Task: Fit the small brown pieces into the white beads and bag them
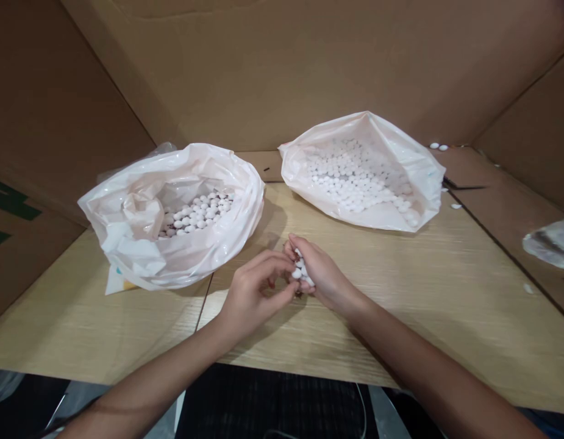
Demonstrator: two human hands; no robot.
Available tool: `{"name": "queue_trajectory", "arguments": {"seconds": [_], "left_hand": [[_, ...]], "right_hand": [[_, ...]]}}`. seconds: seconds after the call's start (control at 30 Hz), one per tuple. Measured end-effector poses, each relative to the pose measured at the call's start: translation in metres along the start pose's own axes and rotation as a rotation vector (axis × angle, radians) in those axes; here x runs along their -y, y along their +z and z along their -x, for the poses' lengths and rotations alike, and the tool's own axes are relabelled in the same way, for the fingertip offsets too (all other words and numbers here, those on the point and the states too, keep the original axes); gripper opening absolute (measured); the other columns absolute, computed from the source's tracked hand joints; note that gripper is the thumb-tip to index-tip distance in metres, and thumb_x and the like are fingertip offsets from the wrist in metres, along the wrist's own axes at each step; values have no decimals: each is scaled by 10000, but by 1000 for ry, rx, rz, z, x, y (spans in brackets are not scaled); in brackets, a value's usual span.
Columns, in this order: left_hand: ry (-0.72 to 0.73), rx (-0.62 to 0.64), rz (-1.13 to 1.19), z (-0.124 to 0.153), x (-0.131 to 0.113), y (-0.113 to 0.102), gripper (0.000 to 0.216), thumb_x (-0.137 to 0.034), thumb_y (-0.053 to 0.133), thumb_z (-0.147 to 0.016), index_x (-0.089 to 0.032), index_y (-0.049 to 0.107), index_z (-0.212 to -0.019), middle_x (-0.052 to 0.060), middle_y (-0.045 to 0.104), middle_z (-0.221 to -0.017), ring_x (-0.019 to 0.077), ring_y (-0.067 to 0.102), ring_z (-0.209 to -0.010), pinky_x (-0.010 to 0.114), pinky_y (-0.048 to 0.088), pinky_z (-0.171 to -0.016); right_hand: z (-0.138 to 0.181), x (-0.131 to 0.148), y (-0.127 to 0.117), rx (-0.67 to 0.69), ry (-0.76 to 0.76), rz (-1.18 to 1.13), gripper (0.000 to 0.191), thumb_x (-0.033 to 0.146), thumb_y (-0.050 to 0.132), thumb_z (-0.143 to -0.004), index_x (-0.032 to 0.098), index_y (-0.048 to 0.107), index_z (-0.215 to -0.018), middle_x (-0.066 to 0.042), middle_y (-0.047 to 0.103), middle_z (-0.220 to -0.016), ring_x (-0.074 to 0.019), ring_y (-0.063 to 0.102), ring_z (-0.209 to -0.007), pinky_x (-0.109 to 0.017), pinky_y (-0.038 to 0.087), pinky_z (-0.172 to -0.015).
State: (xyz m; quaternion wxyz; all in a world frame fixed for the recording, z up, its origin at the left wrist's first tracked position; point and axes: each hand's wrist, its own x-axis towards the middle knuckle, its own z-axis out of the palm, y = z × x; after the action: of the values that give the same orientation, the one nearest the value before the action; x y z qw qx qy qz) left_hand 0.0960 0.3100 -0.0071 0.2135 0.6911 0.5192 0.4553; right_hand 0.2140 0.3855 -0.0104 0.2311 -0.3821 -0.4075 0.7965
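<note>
I look down through the head camera at a pale wooden table top (400, 292) with brown cardboard walls (286, 67) around it. Both hands meet near the front middle of the table, just above the wood.

The right hand (321, 277) is half closed like a little cup, palm turned to the left. It holds a small heap of small white round pieces (301, 271) that look like tablets or beads. The left hand (252, 292) is right beside it, fingers curled, with the thumb and first fingers reaching into that heap. I cannot tell if the left fingers have hold of a piece or only touch the heap.

Behind the left hand sits a crumpled white plastic bag on the left (139, 244), open at the top, with the same white pieces low inside it. Behind the right hand, further back, lies a white plastic bag on the right (414, 164), tipped open toward me and spread with many more pieces. A few loose white pieces (438, 147) lie by the back wall, and a clear plastic bag (551, 241) shows at the far right edge.

I judge the step in hand to be picking through the heap, piece by piece. The next move calls for care: the right hand must stay cupped and level so nothing rolls off, and the left fingers need a light, small pinch on just one piece.
</note>
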Motion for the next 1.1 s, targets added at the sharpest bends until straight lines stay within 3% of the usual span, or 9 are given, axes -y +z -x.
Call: {"name": "queue_trajectory", "arguments": {"seconds": [0.17, 0.3, 0.5, 0.67, 0.8, 1.0, 1.1], "left_hand": [[45, 28, -28, 3, 2, 0, 137, -105, 639, -816, -152, 655, -944, 30, 688, -839, 98, 567, -663, 214, 461, -594], [27, 75, 17, 2, 1, -1, 212, -95, 593, -841, -166, 673, -1024, 70, 685, -951, 129, 622, -797, 209, 493, -620], [-30, 37, 116, -2, -1, -2, 142, -123, 629, -818, -175, 724, -910, 66, 688, -897, 140, 646, -802, 220, 527, -656], [-281, -72, 360, -5, 4, -7, 96, -150, 686, -770, -171, 727, -854, 45, 709, -839, 133, 649, -769, 200, 518, -642], [-421, -182, 466, -6, 4, -10, 109, -166, 735, -716, -162, 719, -823, 23, 708, -772, 107, 620, -658, 181, 488, -576], [-424, -330, 366, -6, 2, -9, 105, -200, 722, -740, -153, 712, -834, 30, 710, -800, 121, 635, -724, 201, 505, -647], [-409, -343, 327, -5, 5, -9, 116, -200, 716, -753, -159, 709, -861, 28, 713, -798, 125, 644, -731, 210, 514, -658]], "right_hand": [[1, 0, 2, -34, -6, 14, 364, 446, 408, -915, 200, 378, -648, 75, 330, -452, -48, 275, -314, -131, 144, -283], [0, -2, 0, -28, -13, 33, 379, 502, 446, -889, 205, 382, -664, 76, 330, -459, -51, 291, -321, -134, 144, -294], [-1, -2, -2, -21, -32, 6, 355, 471, 446, -886, 200, 391, -663, 74, 352, -500, -39, 298, -303, -146, 134, -289], [1, 4, -9, 32, -94, -19, 255, 326, 465, -852, 188, 406, -645, 38, 506, -579, -20, 283, -298, -166, 111, -290], [4, 8, -13, 119, -152, 80, 271, 314, 467, -887, 182, 443, -651, 53, 489, -521, -21, 263, -311, -165, 152, -309], [10, 7, -11, 161, -366, 399, 209, 396, 542, -913, 204, 511, -838, 81, 441, -489, -55, 346, -387, -170, 260, -377], [12, 6, -11, 172, -403, 483, 180, 377, 565, -906, 207, 525, -862, 77, 435, -516, -65, 381, -413, -183, 278, -399]]}}
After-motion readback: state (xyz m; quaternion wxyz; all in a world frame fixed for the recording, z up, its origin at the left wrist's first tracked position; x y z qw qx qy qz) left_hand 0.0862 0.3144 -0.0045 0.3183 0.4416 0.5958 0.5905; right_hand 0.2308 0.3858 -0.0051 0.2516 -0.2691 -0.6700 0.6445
